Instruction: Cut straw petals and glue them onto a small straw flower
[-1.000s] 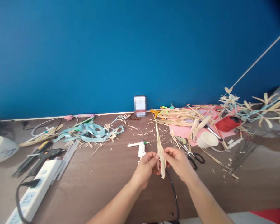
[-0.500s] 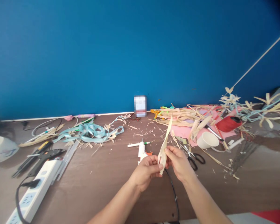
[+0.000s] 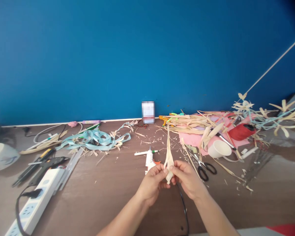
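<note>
A pale, cream-coloured strip of dried husk (image 3: 168,157) stands upright between my hands, wide at the bottom and tapering to a thin tip. My left hand (image 3: 152,180) pinches its lower left edge between thumb and fingers. On the other side, my right hand (image 3: 186,175) grips the lower right edge, so the fingertips of both hands nearly meet. Just behind my left hand lies a white glue gun (image 3: 149,159) with an orange trigger. Black-handled scissors (image 3: 204,167) rest to the right of my right hand.
At the back right is a pile of dried husk strips (image 3: 191,123) with a red thread spool (image 3: 242,131) and a white paper cup (image 3: 219,149). Light-blue ribbon (image 3: 95,139) lies back left. A power strip (image 3: 36,203), black glue gun (image 3: 46,167) and white bowl (image 3: 2,157) are at left.
The husk strip has turned from leaning right to nearly upright, its broad face spread towards me. My right hand has moved slightly down and left, now gripping lower on the strip.
</note>
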`<state>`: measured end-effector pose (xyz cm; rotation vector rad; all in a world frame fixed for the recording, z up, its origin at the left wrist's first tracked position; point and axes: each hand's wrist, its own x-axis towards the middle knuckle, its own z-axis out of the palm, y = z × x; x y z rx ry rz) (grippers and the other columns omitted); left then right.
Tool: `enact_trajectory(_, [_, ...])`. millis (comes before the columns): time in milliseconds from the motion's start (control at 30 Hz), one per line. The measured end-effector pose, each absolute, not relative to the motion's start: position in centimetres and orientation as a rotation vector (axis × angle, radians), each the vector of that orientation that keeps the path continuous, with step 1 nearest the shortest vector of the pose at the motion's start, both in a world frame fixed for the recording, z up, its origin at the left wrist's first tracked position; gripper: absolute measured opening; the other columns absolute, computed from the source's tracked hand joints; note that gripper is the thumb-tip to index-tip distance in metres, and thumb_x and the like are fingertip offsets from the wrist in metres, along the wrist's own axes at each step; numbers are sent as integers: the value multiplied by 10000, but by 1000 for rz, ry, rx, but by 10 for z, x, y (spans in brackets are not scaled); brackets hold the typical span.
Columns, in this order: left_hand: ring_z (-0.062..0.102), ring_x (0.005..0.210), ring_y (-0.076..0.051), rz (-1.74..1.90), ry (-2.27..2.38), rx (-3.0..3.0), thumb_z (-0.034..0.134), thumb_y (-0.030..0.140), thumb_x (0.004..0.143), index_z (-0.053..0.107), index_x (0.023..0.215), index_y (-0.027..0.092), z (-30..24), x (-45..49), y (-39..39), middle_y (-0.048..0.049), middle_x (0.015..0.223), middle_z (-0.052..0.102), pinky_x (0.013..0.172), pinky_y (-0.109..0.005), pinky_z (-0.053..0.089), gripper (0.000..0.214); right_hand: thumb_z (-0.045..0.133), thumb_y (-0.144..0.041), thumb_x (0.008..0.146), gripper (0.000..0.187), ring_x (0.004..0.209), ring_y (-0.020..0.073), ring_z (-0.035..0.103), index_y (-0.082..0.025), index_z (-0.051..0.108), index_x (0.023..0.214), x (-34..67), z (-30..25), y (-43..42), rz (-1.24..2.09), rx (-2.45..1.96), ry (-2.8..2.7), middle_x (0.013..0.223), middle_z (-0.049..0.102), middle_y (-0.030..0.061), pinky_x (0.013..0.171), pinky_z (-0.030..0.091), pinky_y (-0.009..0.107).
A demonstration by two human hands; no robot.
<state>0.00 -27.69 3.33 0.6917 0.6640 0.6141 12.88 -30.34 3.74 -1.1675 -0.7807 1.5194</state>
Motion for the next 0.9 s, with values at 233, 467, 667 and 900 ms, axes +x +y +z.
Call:
enact_trajectory(233, [521,552,-104,650,673,764,552,383,751,508,737,134,34,0,-275,-34,614,584,461,-181,340,253,597,-367,740,240,434,66,445,-137,568,678,127,37,-305,1514,-1116,-763,534,550,-18,426,351,192])
enact_trajectory(467, [407,501,-77,666,780,990,570,423,723,508,703,143,34,-4,-279,11,581,520,491,-201,326,288,637,-346,693,202,491,85,482,-152,590,723,132,38,-303,1439,-1247,-827,569,546,-25,412,362,178])
enact_trajectory(667, [358,522,-80,670,770,1143,520,420,759,470,695,153,31,-5,-287,30,584,446,508,-206,287,279,644,-339,671,213,425,85,448,-146,572,618,131,37,-297,1298,-1309,-808,496,538,-28,394,345,197])
enact_trajectory(900, [357,529,-81,591,755,1146,540,418,745,442,674,161,26,-6,-301,36,582,410,510,-205,289,285,629,-354,668,224,392,74,387,-176,500,622,143,33,-283,1076,-1316,-646,469,453,-59,375,310,197])
